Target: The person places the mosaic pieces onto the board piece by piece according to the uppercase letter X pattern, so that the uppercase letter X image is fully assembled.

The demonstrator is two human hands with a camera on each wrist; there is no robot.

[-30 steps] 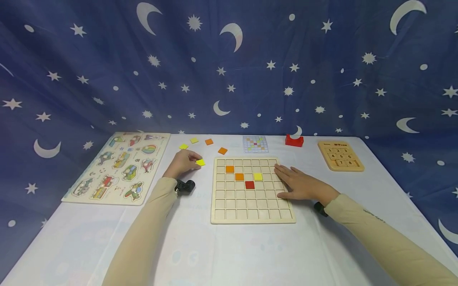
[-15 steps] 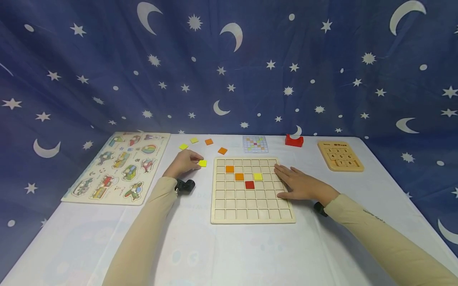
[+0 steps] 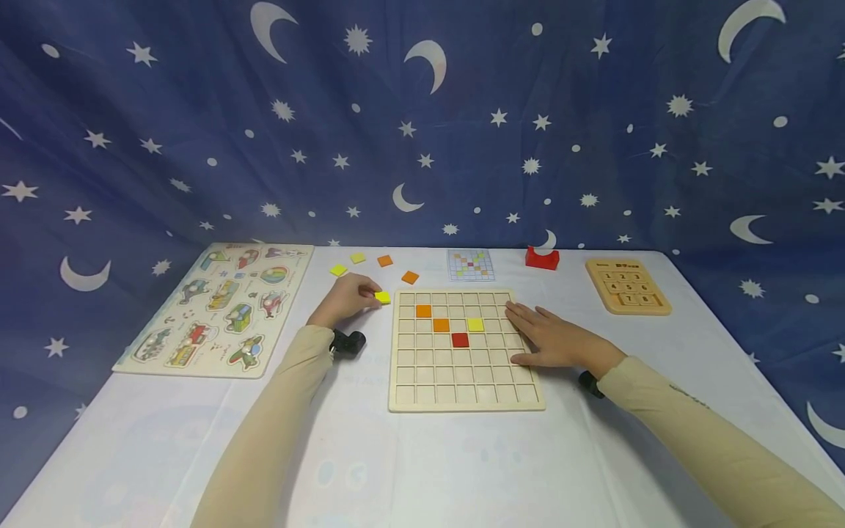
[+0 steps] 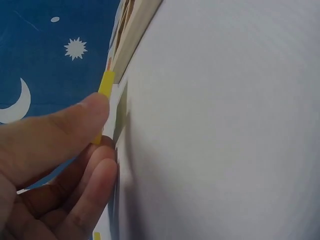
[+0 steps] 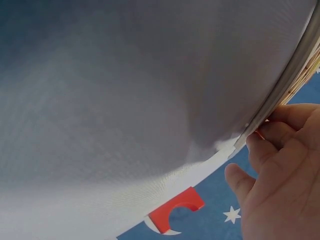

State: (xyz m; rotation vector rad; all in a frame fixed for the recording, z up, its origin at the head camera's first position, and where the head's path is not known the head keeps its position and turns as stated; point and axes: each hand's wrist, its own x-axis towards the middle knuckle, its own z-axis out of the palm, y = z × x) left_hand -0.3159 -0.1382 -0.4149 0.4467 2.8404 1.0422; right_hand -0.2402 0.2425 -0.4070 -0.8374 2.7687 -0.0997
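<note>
My left hand point(image 3: 348, 299) pinches a yellow square tile point(image 3: 382, 298) between thumb and fingers, just left of the wooden grid board point(image 3: 445, 376). The left wrist view shows the same yellow tile point(image 4: 106, 82) edge-on, held off the table. Two orange tiles point(image 3: 441, 325), a red tile point(image 3: 460, 340) and a yellow tile point(image 3: 475, 325) sit in cells of the board. Across the board's right edge rests my right hand point(image 3: 557, 341), fingers stretched out. In the right wrist view its fingers touch the board's edge. Loose yellow tiles point(image 3: 339, 270) and orange tiles point(image 3: 410, 277) lie behind the left hand.
A printed pattern card point(image 3: 471, 265) lies behind the board, with a red holder point(image 3: 542, 258) to its right. A wooden number puzzle point(image 3: 628, 287) stands at the back right. A picture puzzle board point(image 3: 218, 315) covers the left side. A starry curtain point(image 3: 422, 117) hangs behind the table.
My left hand has turned the yellow tile in its fingers and moved it slightly right, nearer the board. My right hand has stayed in place.
</note>
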